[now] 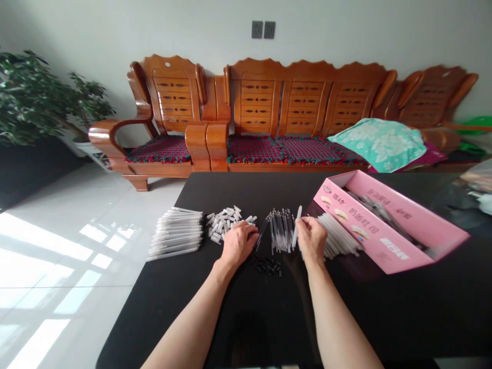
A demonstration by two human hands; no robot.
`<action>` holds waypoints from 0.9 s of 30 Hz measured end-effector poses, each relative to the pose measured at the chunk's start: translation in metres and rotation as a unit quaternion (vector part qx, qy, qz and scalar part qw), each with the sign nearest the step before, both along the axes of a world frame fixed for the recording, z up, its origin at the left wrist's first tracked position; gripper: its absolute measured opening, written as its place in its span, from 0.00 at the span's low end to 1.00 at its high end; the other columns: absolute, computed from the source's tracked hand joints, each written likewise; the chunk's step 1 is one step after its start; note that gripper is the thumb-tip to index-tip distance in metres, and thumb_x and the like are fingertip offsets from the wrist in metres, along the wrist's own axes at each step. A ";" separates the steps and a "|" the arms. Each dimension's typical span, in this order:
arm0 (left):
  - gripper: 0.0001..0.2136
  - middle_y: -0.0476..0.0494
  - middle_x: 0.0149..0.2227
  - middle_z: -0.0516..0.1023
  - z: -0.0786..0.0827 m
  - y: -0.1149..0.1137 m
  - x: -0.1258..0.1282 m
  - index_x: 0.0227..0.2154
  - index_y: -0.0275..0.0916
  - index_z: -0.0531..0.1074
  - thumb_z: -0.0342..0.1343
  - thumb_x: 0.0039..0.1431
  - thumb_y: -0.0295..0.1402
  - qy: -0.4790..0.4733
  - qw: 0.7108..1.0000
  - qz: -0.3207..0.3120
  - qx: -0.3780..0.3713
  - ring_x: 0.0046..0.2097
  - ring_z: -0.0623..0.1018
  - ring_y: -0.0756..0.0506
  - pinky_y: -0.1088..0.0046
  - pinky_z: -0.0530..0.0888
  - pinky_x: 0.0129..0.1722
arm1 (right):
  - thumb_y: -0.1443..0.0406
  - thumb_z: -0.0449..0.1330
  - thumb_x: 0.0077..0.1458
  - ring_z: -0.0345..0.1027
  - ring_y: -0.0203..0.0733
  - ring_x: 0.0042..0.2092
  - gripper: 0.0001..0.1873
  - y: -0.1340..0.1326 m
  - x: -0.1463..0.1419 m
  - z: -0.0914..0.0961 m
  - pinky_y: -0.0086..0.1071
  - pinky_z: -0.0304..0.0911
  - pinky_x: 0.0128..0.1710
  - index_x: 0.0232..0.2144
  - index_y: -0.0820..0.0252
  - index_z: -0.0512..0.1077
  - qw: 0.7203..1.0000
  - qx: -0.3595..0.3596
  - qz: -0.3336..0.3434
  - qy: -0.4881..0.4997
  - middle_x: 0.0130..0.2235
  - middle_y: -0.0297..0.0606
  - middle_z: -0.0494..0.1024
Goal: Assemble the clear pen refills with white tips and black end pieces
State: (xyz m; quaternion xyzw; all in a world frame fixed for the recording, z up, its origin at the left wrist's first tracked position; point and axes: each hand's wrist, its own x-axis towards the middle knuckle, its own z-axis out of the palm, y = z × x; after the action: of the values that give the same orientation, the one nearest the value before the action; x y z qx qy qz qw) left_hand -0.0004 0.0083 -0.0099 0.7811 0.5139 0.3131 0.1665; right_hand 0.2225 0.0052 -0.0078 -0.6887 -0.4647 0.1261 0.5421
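Note:
My right hand (pixel 312 238) pinches a whitish pen barrel (pixel 297 225), which stands tilted between its fingers. My left hand (pixel 239 243) rests low over the table with its fingers curled together; what they hold, if anything, is hidden. A thin dark pen refill (pixel 262 231) slants right by its fingertips. Behind that hand lies a heap of white pen caps (pixel 225 221). Clear refills with dark tips (pixel 282 230) lie in a bunch between my hands. Small black plugs (pixel 267 265) are scattered nearer to me. More white barrels (pixel 338 236) lie beside my right hand, partly covered by it.
White pens with black ends (pixel 177 233) are stacked at the left of the black table (pixel 269 318). A long pink box (pixel 384 230) stands at the right with dark items inside. Beyond the table is a wooden bench (pixel 300 97); a potted plant (pixel 42 102) is far left.

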 end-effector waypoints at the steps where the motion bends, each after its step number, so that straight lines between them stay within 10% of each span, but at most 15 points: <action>1: 0.05 0.43 0.37 0.78 0.000 0.000 0.003 0.35 0.41 0.79 0.59 0.58 0.32 0.025 1.000 0.004 -0.001 0.40 0.77 0.43 0.70 0.71 0.40 | 0.57 0.59 0.50 0.68 0.42 0.26 0.14 0.001 -0.003 -0.002 0.32 0.60 0.27 0.27 0.62 0.75 1.000 0.002 0.009 -0.001 0.22 0.37 0.76; 16: 0.06 0.39 0.35 0.78 0.005 0.001 0.015 0.29 0.37 0.75 0.53 0.57 0.31 0.193 0.977 0.088 -0.008 0.40 0.77 0.40 0.66 0.68 0.41 | 0.58 0.64 0.48 0.55 0.30 0.14 0.12 0.003 -0.018 -0.014 0.23 0.46 0.11 0.24 0.61 0.71 0.959 -0.010 0.129 0.252 0.14 0.27 0.68; 27: 0.07 0.49 0.27 0.79 0.017 -0.001 -0.004 0.31 0.39 0.76 0.55 0.58 0.35 -0.063 0.991 0.088 -0.078 0.29 0.76 0.48 0.75 0.65 0.32 | 0.59 0.68 0.41 0.66 0.35 0.15 0.14 0.003 -0.019 -0.003 0.23 0.53 0.08 0.25 0.62 0.71 0.884 0.003 0.172 0.435 0.22 0.39 0.80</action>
State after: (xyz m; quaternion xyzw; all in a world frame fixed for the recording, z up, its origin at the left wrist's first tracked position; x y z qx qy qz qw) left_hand -0.0039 0.0070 0.0075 0.6959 0.5920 0.3343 0.2312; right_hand 0.2033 0.0079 -0.0104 -0.4723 -0.2940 0.5032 0.6613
